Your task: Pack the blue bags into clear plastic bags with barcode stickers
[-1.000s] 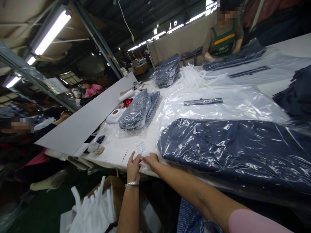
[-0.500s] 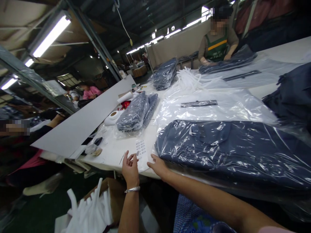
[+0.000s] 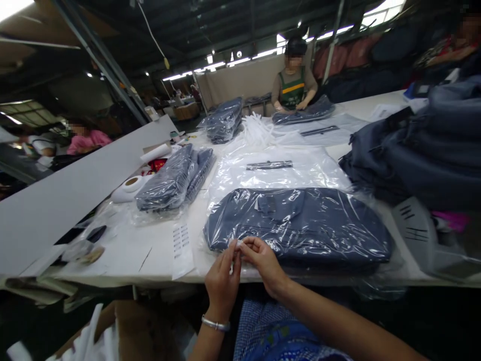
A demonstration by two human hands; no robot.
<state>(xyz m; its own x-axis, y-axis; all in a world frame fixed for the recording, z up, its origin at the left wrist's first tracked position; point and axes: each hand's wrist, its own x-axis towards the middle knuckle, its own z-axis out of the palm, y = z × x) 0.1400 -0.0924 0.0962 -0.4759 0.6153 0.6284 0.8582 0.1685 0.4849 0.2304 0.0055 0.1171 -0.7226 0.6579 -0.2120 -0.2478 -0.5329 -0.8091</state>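
Note:
A dark blue bag in clear plastic [image 3: 300, 225] lies along the front of the white table. Over its lower left edge, my left hand [image 3: 224, 273], with a silver bangle at the wrist, and my right hand [image 3: 263, 260] meet fingertip to fingertip. Both are pinched on something small and whitish that I cannot make out. Left of them, a sheet of printed labels [image 3: 182, 248] lies near the table's front edge.
Wrapped bags [image 3: 169, 180] and a white roll [image 3: 132, 184] lie at the left. Behind the front bag are clear plastic bags [image 3: 270, 178] and white strips [image 3: 257, 130]. Dark bags [image 3: 417, 145] pile up at the right. A person [image 3: 295, 85] works across the table.
My left hand has moved from the label sheet rightward to the bag's edge, and my right hand has come up to meet it. Both now pinch. The view has turned right.

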